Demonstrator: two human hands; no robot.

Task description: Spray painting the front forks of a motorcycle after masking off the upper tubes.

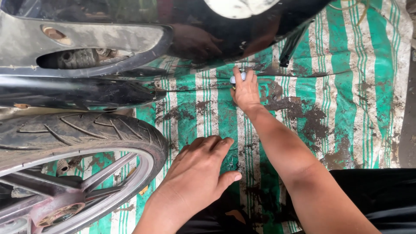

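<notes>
My right hand (245,92) reaches forward over a green and white striped mat (346,86) and closes its fingers on a small grey-white object (238,78) lying just under the edge of a glossy black motorcycle body panel (216,34). What the small object is I cannot tell. My left hand (200,171) rests flat on the mat, fingers together and holding nothing, right beside the motorcycle tyre (78,134).
A spoked wheel rim (86,186) fills the lower left. The black fairing and frame span the top, with an opening showing engine parts (82,58). Dark oil and dirt stains (303,117) spread over the mat. My dark trousers (377,195) are at the lower right.
</notes>
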